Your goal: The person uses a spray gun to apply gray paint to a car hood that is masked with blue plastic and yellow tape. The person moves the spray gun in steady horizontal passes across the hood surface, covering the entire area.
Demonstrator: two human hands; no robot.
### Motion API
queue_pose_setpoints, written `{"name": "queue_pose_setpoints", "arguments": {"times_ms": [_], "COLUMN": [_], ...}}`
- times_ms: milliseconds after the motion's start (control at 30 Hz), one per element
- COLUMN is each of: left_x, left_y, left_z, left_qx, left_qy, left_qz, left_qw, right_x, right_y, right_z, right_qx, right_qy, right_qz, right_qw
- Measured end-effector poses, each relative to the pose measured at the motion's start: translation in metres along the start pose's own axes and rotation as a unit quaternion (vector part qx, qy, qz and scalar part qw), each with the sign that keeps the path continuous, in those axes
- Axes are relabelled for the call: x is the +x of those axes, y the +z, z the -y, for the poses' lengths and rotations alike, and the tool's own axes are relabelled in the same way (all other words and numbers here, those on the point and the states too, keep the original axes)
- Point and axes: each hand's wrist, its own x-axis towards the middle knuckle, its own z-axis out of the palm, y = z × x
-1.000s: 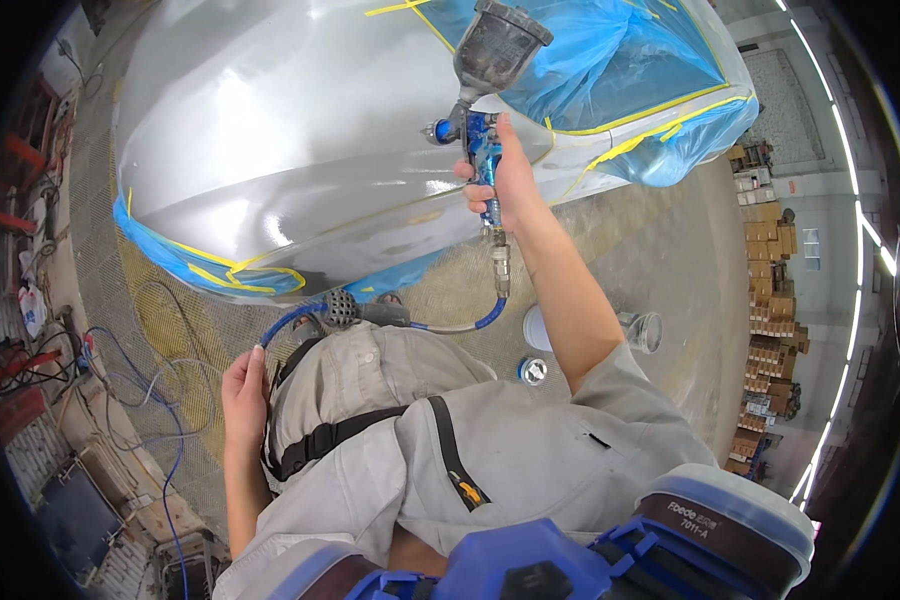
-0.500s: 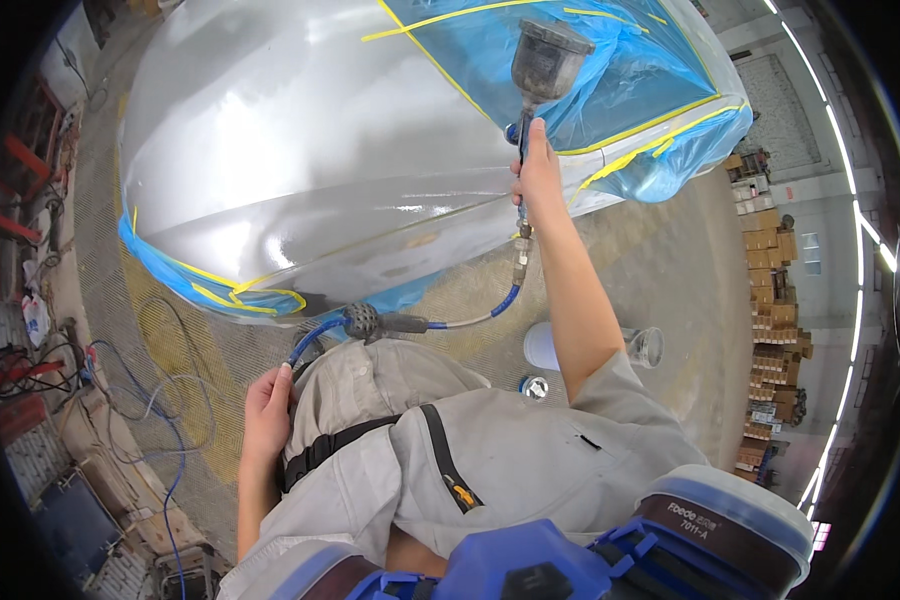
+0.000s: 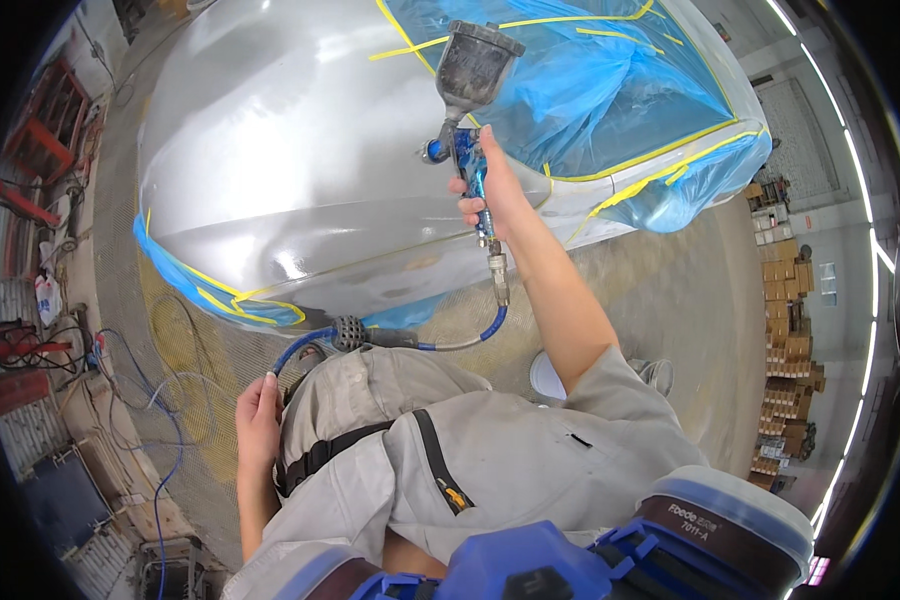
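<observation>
My right hand (image 3: 494, 192), stretched out ahead, is wrapped round the blue handle of a spray gun (image 3: 467, 150). A grimy dark cup (image 3: 475, 68) tops the gun, and its nozzle points left over the grey-and-white coated car body (image 3: 260, 140). Down at my left side, my left hand (image 3: 259, 408) grips a blue air hose (image 3: 298, 343). That hose runs past a dark perforated round fitting (image 3: 349, 334) in front of my waist and up to the gun's handle. Blue masking film (image 3: 595, 105) edged with yellow tape (image 3: 650, 153) covers the car's window area.
Loose hoses (image 3: 175, 440) lie on the floor at left, beside red metal stands (image 3: 38, 135). A white container (image 3: 547, 377) and a clear one (image 3: 656, 376) stand below my right arm. Stacked cardboard boxes (image 3: 788, 340) line the right wall. Respirator filters (image 3: 730, 530) fill the lower edge.
My right hand has carried the spray gun to the left, turning it so its side and nozzle show. The hose end swung left with it. My left hand keeps its grip on the hose.
</observation>
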Motion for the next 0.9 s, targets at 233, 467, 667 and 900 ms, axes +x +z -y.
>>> {"name": "queue_pose_setpoints", "arguments": {"times_ms": [233,467,667,900], "left_x": [-0.005,-0.006,-0.006,-0.011], "left_y": [0.027,0.047,0.059,0.073], "left_z": [0.002,-0.002,-0.004,-0.005], "left_qx": [0.032,0.044,0.043,0.056], "left_qy": [0.015,0.025,0.029,0.035], "left_qz": [0.023,0.027,0.020,0.014], "left_qw": [0.999,0.998,0.998,0.998], "right_x": [0.020,0.032,0.029,0.024], "right_y": [-0.029,-0.049,-0.053,-0.068], "right_z": [0.028,0.042,0.047,0.047], "right_qx": [-0.054,-0.130,-0.092,-0.040], "right_qy": [-0.047,-0.133,-0.095,-0.071], "right_qz": [-0.067,-0.140,-0.093,-0.067], "right_qw": [0.995,0.973,0.987,0.994]}}
